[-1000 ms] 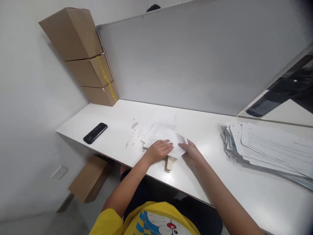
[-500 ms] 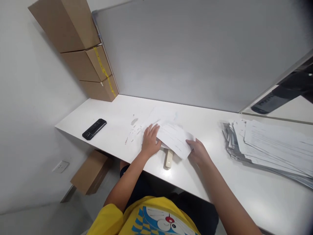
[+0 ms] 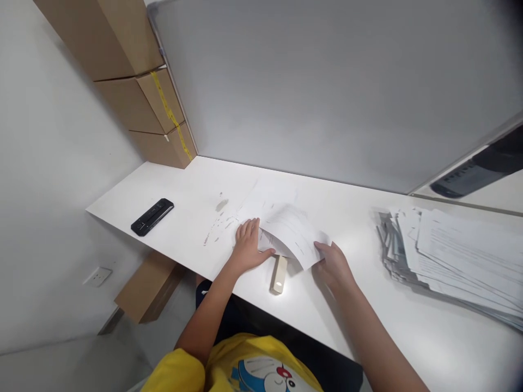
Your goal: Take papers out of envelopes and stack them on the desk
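My right hand [image 3: 334, 265] pinches the right corner of some printed paper sheets [image 3: 289, 231] between thumb and fingers. The top sheet bows upward, and a gap shows beneath its left edge. At that left edge lies my left hand [image 3: 249, 249], fingers stretched out and thumb apart, touching the paper's side. Between the hands, a cream stapler [image 3: 279, 276] rests on the white table [image 3: 192, 190], its far end close under the sheets' near edge. More white paper [image 3: 273, 193] lies flat behind the sheets.
A thick, uneven pile of printed papers [image 3: 461, 261] covers the table's right side. A black phone-like device [image 3: 152, 216] lies at the left. Small dark marks [image 3: 220, 206] show on the tabletop. Cardboard boxes [image 3: 159, 103] stand stacked in the corner beside a grey panel [image 3: 306, 92].
The top sheet has lifted and curved, opening a gap at its left edge. My left thumb has spread outward. More of the stapler shows now.
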The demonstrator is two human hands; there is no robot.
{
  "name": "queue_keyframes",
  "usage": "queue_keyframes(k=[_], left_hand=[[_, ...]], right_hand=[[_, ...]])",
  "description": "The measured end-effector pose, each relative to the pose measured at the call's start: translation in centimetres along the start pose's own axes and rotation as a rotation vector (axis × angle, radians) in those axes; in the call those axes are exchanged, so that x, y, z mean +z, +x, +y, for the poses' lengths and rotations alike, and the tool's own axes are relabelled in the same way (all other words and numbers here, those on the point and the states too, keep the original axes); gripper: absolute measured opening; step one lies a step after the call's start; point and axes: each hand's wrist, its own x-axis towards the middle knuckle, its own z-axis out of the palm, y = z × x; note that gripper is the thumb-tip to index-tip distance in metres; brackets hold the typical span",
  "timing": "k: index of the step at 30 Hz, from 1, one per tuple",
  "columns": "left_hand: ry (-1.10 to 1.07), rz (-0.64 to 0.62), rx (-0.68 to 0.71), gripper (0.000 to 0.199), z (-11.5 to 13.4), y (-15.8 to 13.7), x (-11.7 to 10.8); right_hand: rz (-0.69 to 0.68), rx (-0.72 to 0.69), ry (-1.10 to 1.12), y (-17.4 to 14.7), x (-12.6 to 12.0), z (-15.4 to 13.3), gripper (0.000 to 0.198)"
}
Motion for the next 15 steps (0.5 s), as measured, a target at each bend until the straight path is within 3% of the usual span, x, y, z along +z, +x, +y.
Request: queue_keyframes(k=[5, 9, 12, 15], left_hand=[[0.002, -0.059, 0.143, 0.098, 0.4, 0.4, -0.5], [-0.003, -0.075, 0.254, 0.069, 0.2, 0.3, -0.8], [0.009, 0.028, 0.333, 0.055, -0.1, 0.3, -0.6], [0.016, 0.179, 0.280, 0.049, -0.5, 0.2, -0.3]], right_hand=[[0.002, 0.016, -0.016, 0.6, -0.4, -0.3, 0.027], [0.020, -0.006, 0.018, 0.8, -0.2, -0.4, 0.028], [0.005, -0.070, 0.054, 1.4, -0.4, -0.3, 0.030], [0.046, -0.101, 0.108, 2.5, -1.3, -0.6, 0.031]])
